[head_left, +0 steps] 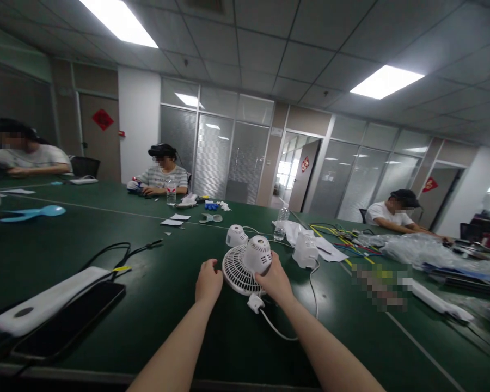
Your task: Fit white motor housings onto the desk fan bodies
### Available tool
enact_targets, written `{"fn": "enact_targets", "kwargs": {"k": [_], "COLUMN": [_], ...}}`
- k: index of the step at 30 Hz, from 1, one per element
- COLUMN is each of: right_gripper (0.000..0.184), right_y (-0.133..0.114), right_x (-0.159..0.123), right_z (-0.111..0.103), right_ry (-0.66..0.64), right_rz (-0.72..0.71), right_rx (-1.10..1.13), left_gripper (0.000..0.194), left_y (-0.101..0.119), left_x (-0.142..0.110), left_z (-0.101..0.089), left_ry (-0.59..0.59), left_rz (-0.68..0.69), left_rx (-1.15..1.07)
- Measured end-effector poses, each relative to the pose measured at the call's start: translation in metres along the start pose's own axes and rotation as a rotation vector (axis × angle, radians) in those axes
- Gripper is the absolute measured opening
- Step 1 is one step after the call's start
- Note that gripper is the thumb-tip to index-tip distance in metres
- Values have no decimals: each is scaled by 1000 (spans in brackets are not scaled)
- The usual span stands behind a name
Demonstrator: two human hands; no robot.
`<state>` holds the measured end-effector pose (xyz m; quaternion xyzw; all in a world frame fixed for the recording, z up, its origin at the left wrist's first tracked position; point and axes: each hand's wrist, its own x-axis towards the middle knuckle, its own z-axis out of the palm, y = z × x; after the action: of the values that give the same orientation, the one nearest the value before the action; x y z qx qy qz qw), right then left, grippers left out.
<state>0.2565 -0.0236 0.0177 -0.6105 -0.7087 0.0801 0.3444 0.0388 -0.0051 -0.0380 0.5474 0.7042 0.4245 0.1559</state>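
Just ahead of me on the green table, a white fan's round grille (237, 271) lies with its motor housing (258, 253) on top. My right hand (276, 280) is closed around the right side of that housing. My left hand (209, 282) is beside the grille's left edge, fingers loosely bent and holding nothing I can see. A white plug (255, 303) with a cable lies in front of the grille. Behind it stands another rounded white housing (237, 236), and to the right is a white plastic part (306, 250) with a cable.
A black phone (71, 321) and a white power strip (51, 299) lie at left, with light blue plastic pieces (35, 213) beyond. A water bottle (282, 222) stands behind the fan. Wires and clear plastic bags (422, 251) cover the right side. Several people sit around the table.
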Motion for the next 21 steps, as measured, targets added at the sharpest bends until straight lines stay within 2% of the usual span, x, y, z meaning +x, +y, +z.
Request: {"fn": "enact_targets", "kwargs": {"k": [4, 8, 15, 21], "right_gripper": [76, 73, 83, 87], "right_y": [16, 44, 109, 150], "right_x": [-15, -36, -66, -62], "right_z": [-20, -53, -115, -143], "right_ry": [57, 93, 153, 208], "right_rz": [28, 83, 247, 363], "right_rx": [-31, -71, -155, -202], "left_gripper": [53, 57, 49, 42], "left_y": [2, 2, 2, 4], "left_x": [-14, -23, -27, -13], "left_z": [0, 1, 1, -12], "left_ry": [-79, -200, -336, -365], "left_rz": [114, 254, 391, 441], "left_rx": [140, 236, 297, 306]}}
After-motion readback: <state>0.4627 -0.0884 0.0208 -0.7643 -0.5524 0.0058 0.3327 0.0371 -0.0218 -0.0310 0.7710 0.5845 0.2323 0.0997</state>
